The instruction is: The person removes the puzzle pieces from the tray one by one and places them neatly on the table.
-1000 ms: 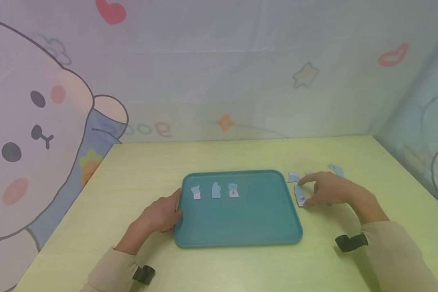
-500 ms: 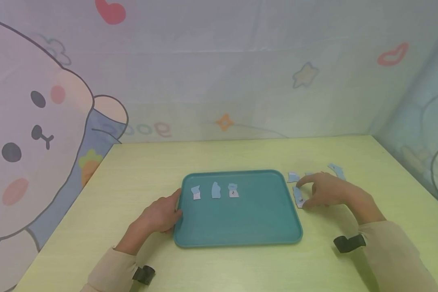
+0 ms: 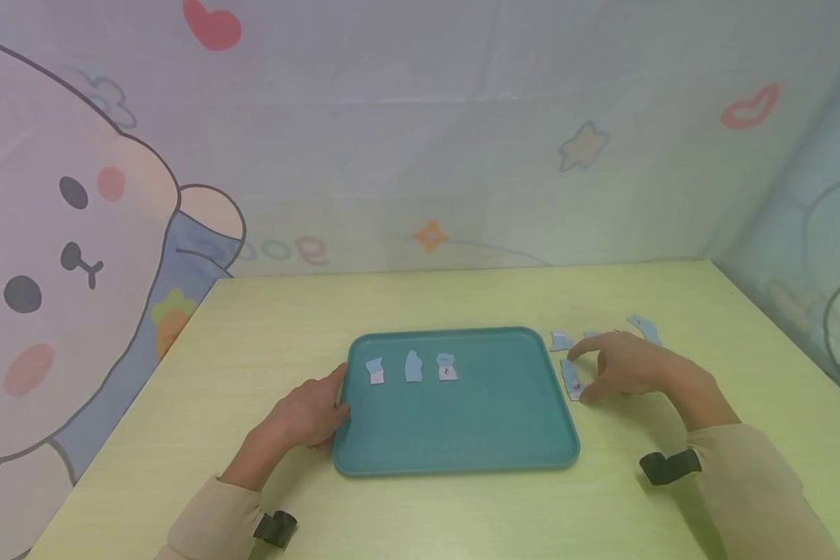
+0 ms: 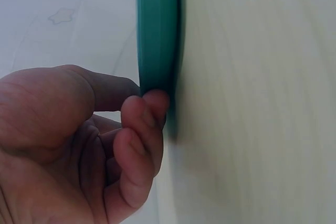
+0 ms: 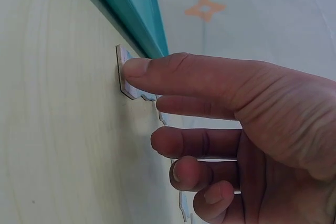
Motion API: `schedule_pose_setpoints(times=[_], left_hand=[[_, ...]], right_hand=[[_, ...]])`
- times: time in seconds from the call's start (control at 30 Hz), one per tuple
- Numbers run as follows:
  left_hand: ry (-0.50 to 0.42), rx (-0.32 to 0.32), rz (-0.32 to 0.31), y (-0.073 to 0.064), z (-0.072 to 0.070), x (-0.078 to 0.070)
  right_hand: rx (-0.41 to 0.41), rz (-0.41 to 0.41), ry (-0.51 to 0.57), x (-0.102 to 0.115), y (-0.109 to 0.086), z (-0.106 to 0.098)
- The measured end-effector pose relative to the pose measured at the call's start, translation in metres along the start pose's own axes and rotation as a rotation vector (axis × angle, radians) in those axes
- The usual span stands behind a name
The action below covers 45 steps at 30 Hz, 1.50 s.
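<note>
My left hand [image 3: 313,412] grips the left edge of a teal tray [image 3: 455,435], its thumb at the rim and other fingers curled at the side, as the left wrist view also shows. Just off the tray's right edge, a flat light-blue puzzle piece [image 3: 572,379] lies on the table. My right hand [image 3: 626,364] holds this piece with the index finger at its far end and the thumb at its near end. In the right wrist view the thumb [image 5: 137,67] overlaps the piece's pale end, and the other fingers are loosely curled.
Three puzzle pieces lie in a row on the tray: a left one [image 3: 375,370], a middle one [image 3: 413,366] and a right one [image 3: 446,366]. Beyond my right hand lie more pieces, including a small one [image 3: 561,340] and a long one [image 3: 645,328]. A printed cloth [image 3: 392,140] hangs behind the table.
The puzzle piece under my right hand has slid slightly left and toward me, the hand moving with it. My left hand has stayed at the tray edge.
</note>
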<state>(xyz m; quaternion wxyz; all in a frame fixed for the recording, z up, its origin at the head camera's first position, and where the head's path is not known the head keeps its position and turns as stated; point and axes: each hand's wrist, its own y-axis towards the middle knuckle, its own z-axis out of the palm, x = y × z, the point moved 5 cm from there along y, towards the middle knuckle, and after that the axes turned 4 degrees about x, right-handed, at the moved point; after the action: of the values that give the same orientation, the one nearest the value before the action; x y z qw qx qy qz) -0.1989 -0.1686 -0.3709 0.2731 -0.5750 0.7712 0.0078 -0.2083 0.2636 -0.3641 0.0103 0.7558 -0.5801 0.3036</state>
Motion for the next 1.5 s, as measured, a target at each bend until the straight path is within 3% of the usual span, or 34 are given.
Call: schedule_pose_setpoints(times=[0.2,0.37,0.57,0.87,1.1,1.5], left_hand=[[0.001,-0.001,-0.006,0.000,0.000,0.000],[-0.003,0.001,-0.008,0.000,-0.001,0.000],[-0.009,0.004,-0.015,0.000,0.000,0.001],[0.000,0.013,-0.011,0.003,0.002,0.002],[0.005,0.009,-0.005,0.002,0.001,0.001],[0.004,0.004,-0.015,0.001,0.000,0.000]], right_hand=[[0.003,-0.002,0.066,-0.002,-0.001,-0.004],[-0.048,-0.078,0.105,0.003,-0.001,-0.008],[-0.122,-0.181,0.136,0.017,0.000,-0.010],[-0.182,-0.239,0.199,0.036,0.008,-0.008],[-0.256,-0.263,0.168,0.058,0.012,-0.009],[-0.183,-0.317,0.206,0.091,0.042,0.008]])
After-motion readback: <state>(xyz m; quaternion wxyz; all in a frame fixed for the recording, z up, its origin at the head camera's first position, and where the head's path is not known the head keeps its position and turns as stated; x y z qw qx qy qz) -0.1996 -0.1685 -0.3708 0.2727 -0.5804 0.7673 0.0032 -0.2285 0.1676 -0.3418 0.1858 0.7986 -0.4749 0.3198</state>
